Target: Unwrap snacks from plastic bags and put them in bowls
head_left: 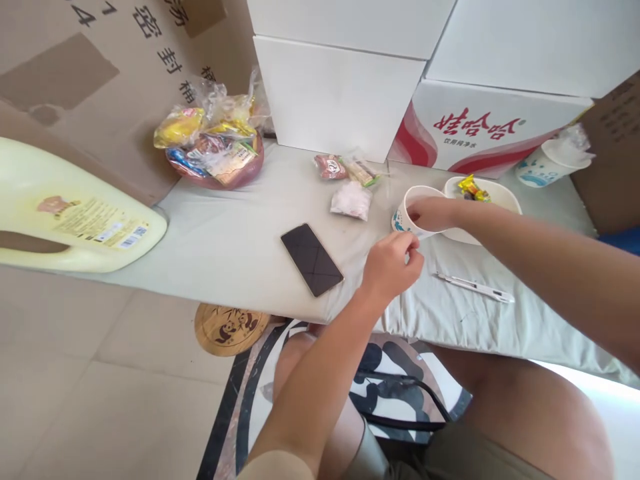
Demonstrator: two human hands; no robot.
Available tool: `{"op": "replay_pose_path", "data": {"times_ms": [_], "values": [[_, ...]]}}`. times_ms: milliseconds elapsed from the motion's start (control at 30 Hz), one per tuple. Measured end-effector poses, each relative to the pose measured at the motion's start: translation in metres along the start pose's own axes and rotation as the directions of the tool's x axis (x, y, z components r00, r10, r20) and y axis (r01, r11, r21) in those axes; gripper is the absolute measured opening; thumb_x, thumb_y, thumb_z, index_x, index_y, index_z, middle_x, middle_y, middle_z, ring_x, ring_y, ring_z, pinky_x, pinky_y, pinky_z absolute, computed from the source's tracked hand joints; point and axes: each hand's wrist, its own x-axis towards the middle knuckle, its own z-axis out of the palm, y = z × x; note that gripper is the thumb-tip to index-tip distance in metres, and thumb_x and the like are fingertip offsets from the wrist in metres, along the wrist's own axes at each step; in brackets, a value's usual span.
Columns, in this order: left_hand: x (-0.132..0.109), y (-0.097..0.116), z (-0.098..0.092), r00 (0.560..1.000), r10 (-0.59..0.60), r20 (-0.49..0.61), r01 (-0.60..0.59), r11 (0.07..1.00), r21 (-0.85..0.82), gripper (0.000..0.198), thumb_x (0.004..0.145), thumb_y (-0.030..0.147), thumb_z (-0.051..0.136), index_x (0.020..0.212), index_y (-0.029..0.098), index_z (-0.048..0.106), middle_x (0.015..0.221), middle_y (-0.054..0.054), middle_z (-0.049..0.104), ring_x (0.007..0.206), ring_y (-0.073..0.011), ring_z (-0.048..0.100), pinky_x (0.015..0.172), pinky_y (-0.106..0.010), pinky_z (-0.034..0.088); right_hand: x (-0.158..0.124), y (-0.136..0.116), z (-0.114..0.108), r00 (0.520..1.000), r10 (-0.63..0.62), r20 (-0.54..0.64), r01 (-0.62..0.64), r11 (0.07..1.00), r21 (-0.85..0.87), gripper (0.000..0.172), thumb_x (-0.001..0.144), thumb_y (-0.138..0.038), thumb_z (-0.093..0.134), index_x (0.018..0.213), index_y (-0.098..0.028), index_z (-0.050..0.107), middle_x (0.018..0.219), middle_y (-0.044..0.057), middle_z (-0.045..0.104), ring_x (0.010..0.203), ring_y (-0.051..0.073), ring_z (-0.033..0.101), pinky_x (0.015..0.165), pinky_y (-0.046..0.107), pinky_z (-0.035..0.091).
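Observation:
My right hand is curled over the rim of a white paper cup with a blue pattern, its fingers reaching into the cup. Just in front of the cup, my left hand is pinched shut, fingertips together on something too small to make out. Both hands hover over a low surface covered with a pale cloth. A white bowl holding a yellow-wrapped sweet sits right behind the cup.
A black phone lies left of my hands, a white pen to the right. Small snack packets, a pink bowl of wrapped snacks, a large yellow jug, another paper cup and stacked cartons surround them.

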Motion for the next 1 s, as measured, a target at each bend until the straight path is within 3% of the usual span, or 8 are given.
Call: {"op": "replay_pose_path", "data": {"times_ms": [100, 167, 233, 400, 533, 633, 833, 1000], "values": [[0.0, 0.0, -0.004, 1.0, -0.015, -0.003, 0.015, 0.999, -0.028, 0.011, 0.079, 0.013, 0.049, 0.078, 0.022, 0.054, 0.081, -0.002, 0.063, 0.076, -0.0158, 0.058, 0.071, -0.028, 0.044, 0.005, -0.016, -0.021, 0.977, 0.028, 0.211, 0.008, 0.986, -0.169, 0.017, 0.064, -0.016, 0.072, 0.055, -0.021, 0.058, 0.051, 0.001, 0.052, 0.056, 0.017, 0.05, 0.064, 0.037, 0.043], [0.002, -0.001, -0.006, 0.999, -0.033, -0.002, 0.033, 0.999, -0.043, 0.01, 0.078, 0.013, 0.049, 0.078, 0.022, 0.054, 0.079, -0.001, 0.063, 0.075, -0.0157, 0.057, 0.071, -0.028, 0.044, 0.017, -0.031, -0.031, 0.977, -0.01, 0.213, 0.071, 0.957, -0.281, 0.004, 0.073, -0.024, 0.067, 0.071, -0.02, 0.066, 0.066, 0.005, 0.062, 0.069, 0.021, 0.056, 0.071, 0.04, 0.044], [0.005, -0.001, -0.007, 0.998, -0.055, -0.008, 0.054, 0.997, -0.061, 0.009, 0.078, 0.014, 0.05, 0.078, 0.022, 0.054, 0.079, -0.001, 0.062, 0.076, -0.0159, 0.058, 0.072, -0.029, 0.044, 0.036, -0.045, -0.028, 0.988, -0.052, 0.144, 0.093, 0.95, -0.297, 0.019, 0.079, -0.029, 0.063, 0.096, -0.02, 0.067, 0.09, 0.009, 0.068, 0.086, 0.025, 0.061, 0.08, 0.042, 0.047], [0.009, 0.0, -0.008, 0.994, -0.105, -0.008, 0.104, 0.99, -0.097, 0.009, 0.077, 0.013, 0.051, 0.078, 0.022, 0.055, 0.08, -0.002, 0.063, 0.077, -0.017, 0.059, 0.072, -0.03, 0.045, 0.098, -0.057, 0.023, 0.974, 0.212, 0.082, -0.185, 0.949, -0.256, 0.054, 0.075, -0.046, 0.071, 0.117, -0.013, 0.06, 0.114, 0.019, 0.065, 0.103, 0.033, 0.063, 0.084, 0.048, 0.051], [0.007, -0.001, -0.01, 0.994, -0.106, 0.034, 0.109, 0.99, -0.089, 0.009, 0.078, 0.015, 0.05, 0.079, 0.022, 0.055, 0.082, -0.003, 0.064, 0.077, -0.018, 0.06, 0.071, -0.031, 0.046, 0.123, -0.056, 0.059, 0.96, 0.246, 0.137, -0.199, 0.936, -0.291, 0.061, 0.069, -0.051, 0.077, 0.113, -0.011, 0.061, 0.113, 0.022, 0.065, 0.107, 0.035, 0.064, 0.085, 0.047, 0.051], [0.007, -0.002, -0.015, 0.992, -0.122, 0.043, 0.125, 0.989, -0.075, 0.009, 0.079, 0.014, 0.05, 0.078, 0.022, 0.055, 0.083, -0.004, 0.065, 0.078, -0.0183, 0.06, 0.07, -0.032, 0.046, 0.121, -0.061, 0.067, 0.942, 0.29, 0.167, -0.219, 0.911, -0.349, 0.061, 0.069, -0.044, 0.08, 0.116, -0.01, 0.06, 0.114, 0.021, 0.065, 0.111, 0.035, 0.063, 0.088, 0.046, 0.05], [0.009, -0.001, -0.015, 0.993, -0.117, 0.028, 0.12, 0.988, -0.098, 0.01, 0.078, 0.013, 0.051, 0.078, 0.022, 0.055, 0.081, -0.002, 0.064, 0.078, -0.0174, 0.06, 0.073, -0.031, 0.046, 0.097, -0.071, 0.045, 0.967, 0.232, 0.111, -0.173, 0.906, -0.388, 0.067, 0.077, -0.045, 0.071, 0.129, -0.008, 0.052, 0.127, 0.023, 0.057, 0.116, 0.035, 0.059, 0.092, 0.046, 0.049], [0.01, 0.0, -0.005, 0.994, -0.106, 0.007, 0.106, 0.984, -0.143, 0.009, 0.078, 0.013, 0.052, 0.076, 0.022, 0.054, 0.079, -0.001, 0.061, 0.077, -0.0162, 0.058, 0.072, -0.03, 0.045, 0.08, -0.095, -0.002, 0.994, 0.108, 0.005, -0.098, 0.912, -0.397, 0.06, 0.081, -0.037, 0.065, 0.131, -0.009, 0.048, 0.133, 0.022, 0.05, 0.119, 0.035, 0.056, 0.095, 0.048, 0.047]]}}
